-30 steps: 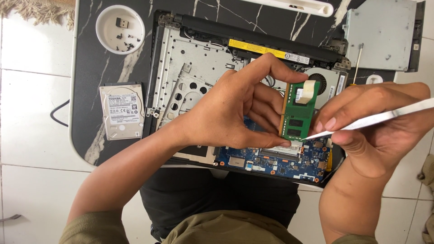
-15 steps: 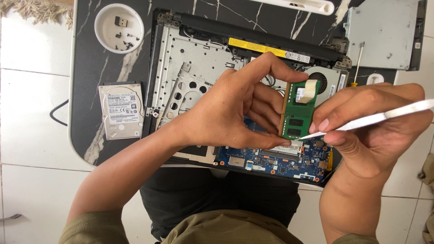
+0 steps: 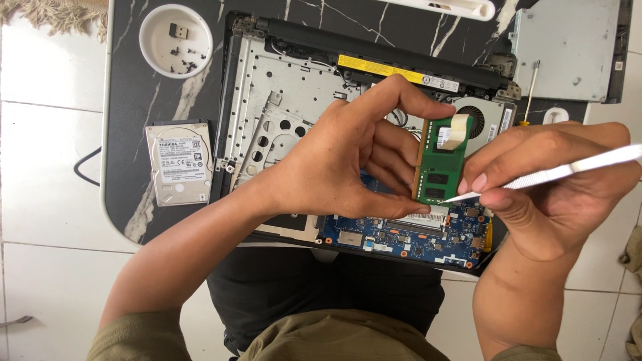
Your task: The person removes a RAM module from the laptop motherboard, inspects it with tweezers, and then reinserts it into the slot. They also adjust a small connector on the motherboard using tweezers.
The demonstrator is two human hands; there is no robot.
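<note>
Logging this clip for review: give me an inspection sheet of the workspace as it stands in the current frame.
Surface: black marbled tabletop with a pale edge, over a white tiled floor.
Job's things: green memory module, upright above the blue circuit board of an opened laptop chassis; white pointed tool, its tip at the module's lower edge.
Clutter: white dish holding small screws; hard drive; silver optical drive; screwdriver.
Hands: left hand pinches the module; right hand grips the tool.
Cables: dark loop at the table's left edge; thin wires inside the chassis.
Surroundings: fringed rug top left.
</note>
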